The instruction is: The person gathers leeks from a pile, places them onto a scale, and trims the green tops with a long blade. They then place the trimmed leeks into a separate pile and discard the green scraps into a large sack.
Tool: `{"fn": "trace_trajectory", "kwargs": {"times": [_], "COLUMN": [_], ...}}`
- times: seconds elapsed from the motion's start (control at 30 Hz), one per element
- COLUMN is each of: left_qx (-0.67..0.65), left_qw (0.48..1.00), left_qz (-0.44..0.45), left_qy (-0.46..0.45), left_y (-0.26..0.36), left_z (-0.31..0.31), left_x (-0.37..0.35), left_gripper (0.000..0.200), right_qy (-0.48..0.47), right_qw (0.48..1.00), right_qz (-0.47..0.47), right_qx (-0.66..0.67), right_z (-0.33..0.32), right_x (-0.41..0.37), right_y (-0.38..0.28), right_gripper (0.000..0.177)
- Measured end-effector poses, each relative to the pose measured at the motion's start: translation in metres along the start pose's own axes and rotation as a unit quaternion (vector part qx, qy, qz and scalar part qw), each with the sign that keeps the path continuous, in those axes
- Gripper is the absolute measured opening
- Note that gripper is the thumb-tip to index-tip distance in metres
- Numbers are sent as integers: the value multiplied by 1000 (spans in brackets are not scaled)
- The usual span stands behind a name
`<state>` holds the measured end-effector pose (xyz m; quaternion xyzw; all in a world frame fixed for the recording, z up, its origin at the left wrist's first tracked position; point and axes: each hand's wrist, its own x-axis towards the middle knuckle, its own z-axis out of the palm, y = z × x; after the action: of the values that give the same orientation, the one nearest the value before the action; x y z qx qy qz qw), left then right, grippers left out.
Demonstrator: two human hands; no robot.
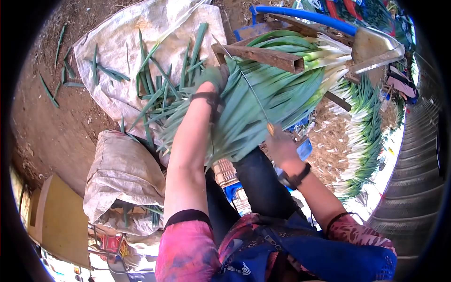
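Note:
A big bunch of leeks (277, 94) lies across a rusty metal frame (263, 56), white ends to the right and green leaves fanning left. My left hand (213, 79), in a greenish glove and slightly blurred, is closed around the leaves near the frame's left end. Lower right of the bunch, my gloved right hand (282, 146) grips a knife (270, 129) by its orange-brown handle. Its long thin blade slants up and left across the leaves. Cut leaf pieces (150, 82) are scattered left of my left hand.
A whitish sack (112, 42) is spread on the dirt floor. Nearer stands a stuffed sack (124, 164) with leaves at its mouth. A blue pipe (305, 16) curves behind the frame. More leeks (361, 136) lie in a row at right, beside corrugated sheeting (413, 164).

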<state>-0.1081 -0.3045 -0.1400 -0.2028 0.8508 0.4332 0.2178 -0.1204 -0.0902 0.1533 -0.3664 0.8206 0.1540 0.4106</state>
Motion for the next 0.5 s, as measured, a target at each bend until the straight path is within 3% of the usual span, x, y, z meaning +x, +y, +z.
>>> {"fn": "trace_trajectory", "kwargs": {"times": [0.03,0.1,0.13,0.2,0.23,0.3,0.33,0.4,0.43,0.47,0.5], "left_qx": [-2,-94,-96,-121,-156,-226,-238,-264,-159,-158,-167], "left_qw": [1000,986,985,978,974,958,959,956,979,983,982], "left_qz": [-12,-136,-143,-147,-158,-178,-152,-102,7,31,74], "left_qy": [14,-13,3,-80,-53,-1,26,78,130,83,-37], "left_y": [5,53,51,54,52,42,37,24,9,14,13], "left_z": [2,-52,-39,-45,-41,-17,-6,23,43,28,27], "left_x": [-6,-40,-40,-48,-49,-49,-45,-25,-12,-15,-7], "left_gripper": [38,48,52,57,54,50,48,46,43,41,40], "right_qy": [-7,-19,-25,-37,-28,2,16,21,6,-10,-24], "right_qw": [995,955,955,954,950,980,990,971,970,969,967], "right_qz": [76,221,225,235,239,145,99,183,194,205,217], "right_qx": [68,199,193,181,201,135,101,151,144,137,131], "right_z": [2,-5,-3,-4,-7,-13,-13,-9,-10,-14,-14], "right_x": [16,58,66,74,62,22,1,-34,-49,-63,-71], "right_y": [-5,-22,-21,-26,-24,-21,-19,-19,-20,-23,-25], "right_gripper": [32,32,32,32,31,33,34,36,37,38,39]}}
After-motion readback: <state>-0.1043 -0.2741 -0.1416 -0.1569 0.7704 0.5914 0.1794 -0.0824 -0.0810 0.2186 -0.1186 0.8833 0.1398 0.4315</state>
